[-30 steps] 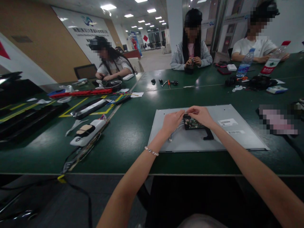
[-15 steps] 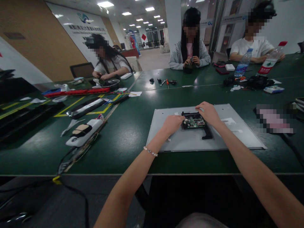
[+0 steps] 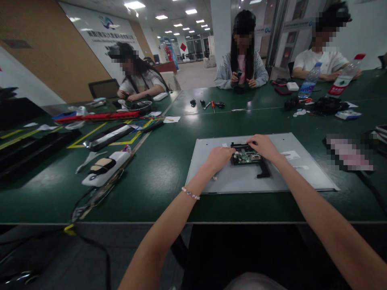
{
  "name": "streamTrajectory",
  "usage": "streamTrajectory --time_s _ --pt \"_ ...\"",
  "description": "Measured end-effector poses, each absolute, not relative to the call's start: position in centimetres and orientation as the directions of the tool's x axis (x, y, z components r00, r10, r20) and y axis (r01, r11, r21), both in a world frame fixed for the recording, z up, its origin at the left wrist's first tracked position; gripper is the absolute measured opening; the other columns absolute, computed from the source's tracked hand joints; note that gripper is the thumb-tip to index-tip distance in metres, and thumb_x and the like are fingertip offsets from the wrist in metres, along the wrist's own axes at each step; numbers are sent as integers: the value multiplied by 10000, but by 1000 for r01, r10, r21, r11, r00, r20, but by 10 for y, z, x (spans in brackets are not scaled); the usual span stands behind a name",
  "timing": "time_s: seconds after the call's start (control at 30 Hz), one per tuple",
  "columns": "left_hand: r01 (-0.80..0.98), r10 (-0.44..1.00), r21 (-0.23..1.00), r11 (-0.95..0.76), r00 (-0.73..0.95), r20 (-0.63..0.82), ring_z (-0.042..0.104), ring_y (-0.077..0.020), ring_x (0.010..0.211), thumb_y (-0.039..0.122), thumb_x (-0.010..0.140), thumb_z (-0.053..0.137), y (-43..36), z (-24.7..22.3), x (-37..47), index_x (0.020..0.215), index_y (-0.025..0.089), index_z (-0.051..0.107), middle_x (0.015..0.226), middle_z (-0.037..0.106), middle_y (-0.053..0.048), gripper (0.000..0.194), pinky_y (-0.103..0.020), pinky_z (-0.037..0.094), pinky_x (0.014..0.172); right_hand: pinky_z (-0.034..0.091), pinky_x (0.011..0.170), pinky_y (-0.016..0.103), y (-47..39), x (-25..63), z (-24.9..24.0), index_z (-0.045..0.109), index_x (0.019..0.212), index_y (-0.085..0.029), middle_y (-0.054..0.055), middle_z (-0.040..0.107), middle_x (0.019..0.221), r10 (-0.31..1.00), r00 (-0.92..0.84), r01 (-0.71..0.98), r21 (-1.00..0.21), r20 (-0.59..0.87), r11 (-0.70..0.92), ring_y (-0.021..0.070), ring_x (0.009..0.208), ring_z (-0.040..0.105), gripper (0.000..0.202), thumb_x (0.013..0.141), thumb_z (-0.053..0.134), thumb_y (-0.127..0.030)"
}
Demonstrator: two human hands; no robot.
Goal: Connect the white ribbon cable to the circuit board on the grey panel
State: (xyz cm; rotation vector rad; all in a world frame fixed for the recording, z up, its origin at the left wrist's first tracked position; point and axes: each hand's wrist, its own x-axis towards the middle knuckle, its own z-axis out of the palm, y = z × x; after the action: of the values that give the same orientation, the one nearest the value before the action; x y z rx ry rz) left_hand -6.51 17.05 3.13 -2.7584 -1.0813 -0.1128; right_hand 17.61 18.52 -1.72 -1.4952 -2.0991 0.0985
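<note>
A green circuit board (image 3: 245, 157) sits in a black plastic frame (image 3: 265, 171), which lies on a flat pale grey panel (image 3: 290, 179) on the table before me. My left hand (image 3: 220, 158) is closed at the frame's left edge, thumb and fingers pinched there. At the upper right of the frame is my right hand (image 3: 263, 146), its fingers closed on the frame's edge beside the board. The fingertips of both hands are partly hidden, so the exact grip is hard to see.
Left of the panel lie a white device (image 3: 105, 168) with cables and a long black part (image 3: 110, 137). A phone (image 3: 347, 153) rests at right. Farther back are an orange screwdriver (image 3: 213, 106), bottles (image 3: 308, 82) and people seated across the green table (image 3: 157, 161).
My right hand has shifted slightly down and left along the frame's upper edge. My left hand stays in place. The person opposite has moved their hands apart, a small dark object in one.
</note>
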Motion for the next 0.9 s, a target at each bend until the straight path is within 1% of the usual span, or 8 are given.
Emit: streamTrajectory --time_s 0.17,0.33,0.53,0.7,0.8,0.9 --pt "681 673 -136 -719 732 108 697 -248 870 175 944 482 170 33 -65 1080 185 666 957 737 -105 229 -293 444 656 485 951 376 184 173 -16 762 1020 -196 69 759 1056 905 -194 854 -390 378 346 241 1029 675 234 903 560 -181" --pt "690 679 -120 -714 724 121 697 -246 881 182 955 471 172 31 -65 1122 195 662 984 738 -99 254 -290 439 657 490 943 379 182 170 -13 770 984 -176 92 763 1041 910 -203 860 -378 362 343 256 1021 682 223 904 564 -208" --pt "729 708 -75 -681 681 187 694 -229 880 225 978 456 174 29 -68 1140 204 663 993 738 -90 263 -283 439 676 482 958 380 180 170 -11 765 995 -160 105 757 1062 909 -203 863 -373 365 342 256 1041 674 243 907 541 -194" --pt "768 733 -54 -639 629 259 693 -237 869 232 986 438 177 29 -72 1147 202 666 1004 737 -90 280 -298 439 675 481 966 377 180 171 -14 761 1010 -173 90 755 1069 901 -214 856 -371 377 359 242 1042 670 253 897 535 -153" --pt "793 757 -41 -608 594 272 692 -241 859 239 995 418 177 30 -72 1173 203 658 988 737 -99 301 -305 441 684 475 984 389 180 171 -15 761 1006 -171 98 748 1084 892 -227 850 -367 390 377 243 1056 663 267 892 524 -130" --pt "804 769 -33 -594 579 271 690 -242 851 263 1009 392 175 32 -71 1177 202 650 971 735 -105 314 -309 441 694 471 996 410 180 171 -16 762 994 -155 123 734 1104 882 -236 845 -362 407 393 257 1070 653 263 898 518 -141"
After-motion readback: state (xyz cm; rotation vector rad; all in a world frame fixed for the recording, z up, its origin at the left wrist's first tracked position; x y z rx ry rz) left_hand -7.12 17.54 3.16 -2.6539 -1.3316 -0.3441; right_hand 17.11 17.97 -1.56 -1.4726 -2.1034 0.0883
